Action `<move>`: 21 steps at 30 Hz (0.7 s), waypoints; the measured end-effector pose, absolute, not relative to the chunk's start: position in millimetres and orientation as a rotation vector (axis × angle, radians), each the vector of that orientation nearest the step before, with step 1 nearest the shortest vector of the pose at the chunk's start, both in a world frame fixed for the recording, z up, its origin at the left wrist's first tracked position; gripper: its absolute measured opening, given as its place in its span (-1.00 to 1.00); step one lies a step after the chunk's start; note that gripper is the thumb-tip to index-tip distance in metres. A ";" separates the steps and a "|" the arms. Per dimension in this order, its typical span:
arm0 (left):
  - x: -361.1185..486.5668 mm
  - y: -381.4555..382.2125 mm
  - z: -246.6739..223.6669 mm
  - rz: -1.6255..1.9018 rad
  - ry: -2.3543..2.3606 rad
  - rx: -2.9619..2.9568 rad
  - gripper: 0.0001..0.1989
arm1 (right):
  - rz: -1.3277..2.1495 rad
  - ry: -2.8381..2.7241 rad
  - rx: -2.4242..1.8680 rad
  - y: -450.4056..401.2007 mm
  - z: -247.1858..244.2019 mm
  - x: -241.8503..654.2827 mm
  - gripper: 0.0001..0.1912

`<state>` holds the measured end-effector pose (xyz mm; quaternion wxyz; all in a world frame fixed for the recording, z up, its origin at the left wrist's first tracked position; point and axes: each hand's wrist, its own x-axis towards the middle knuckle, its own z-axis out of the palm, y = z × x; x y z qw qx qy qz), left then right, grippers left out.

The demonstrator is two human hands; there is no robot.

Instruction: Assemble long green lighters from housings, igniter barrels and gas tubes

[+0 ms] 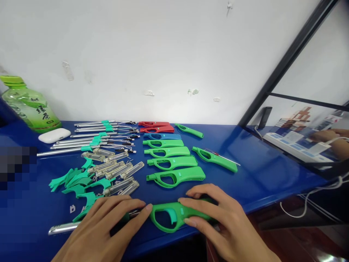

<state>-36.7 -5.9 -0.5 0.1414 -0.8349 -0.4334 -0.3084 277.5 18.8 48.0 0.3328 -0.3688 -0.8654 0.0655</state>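
Observation:
Near the front table edge lies a green utility lighter (178,214) with a teal trigger inside its loop. My right hand (220,214) grips its handle, fingers on the far side and thumb on the near side. With thumb and fingers closed around its front end, my left hand (117,222) covers part of the silver metal tube (64,228), whose tip sticks out at left. Behind my left hand lie loose teal triggers (75,182) and clear fuel tanks (117,169). A row of green lighter shells (188,174) lies just beyond the lighter.
Metal tubes with wires (89,140) lie at the back left, beside red shells (160,129) and a blue shell (163,136). A screwdriver (223,156) rests by another green shell (218,160). A green tea bottle (29,105), white case (54,135) and power strip (297,149) stand around.

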 end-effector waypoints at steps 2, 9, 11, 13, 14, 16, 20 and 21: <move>-41.7 -5.3 -2.8 -0.893 -1.189 -2.425 -0.64 | 0.178 -2.221 -0.928 20.0 45.3 276.5 -0.67; -52.6 -0.2 -4.8 -1.018 -1.020 -2.485 -0.48 | 0.161 -2.182 -0.936 17.9 36.3 274.7 -0.68; -51.9 -0.2 -5.0 -1.030 -1.017 -2.485 -0.49 | 0.190 -2.180 -0.953 16.9 35.4 274.7 -0.67; -52.5 -1.1 -5.3 -1.011 -1.028 -2.479 -0.47 | 0.208 -2.178 -0.955 16.6 34.9 274.6 -0.66; -53.4 -1.5 -5.4 -1.004 -1.027 -2.474 -0.46 | 0.211 -2.175 -0.954 16.8 34.7 274.6 -0.66; -55.5 -1.8 -5.5 -0.991 -1.010 -2.463 -0.45 | 0.213 -2.166 -0.949 17.7 34.5 274.5 -0.67; -57.4 0.4 -3.7 -0.962 -0.955 -2.442 -0.47 | 0.210 -2.149 -0.922 21.0 33.6 274.2 -0.70; -57.2 1.1 -2.9 -0.961 -0.959 -2.439 -0.48 | 0.213 -2.146 -0.914 21.8 33.3 274.0 -0.70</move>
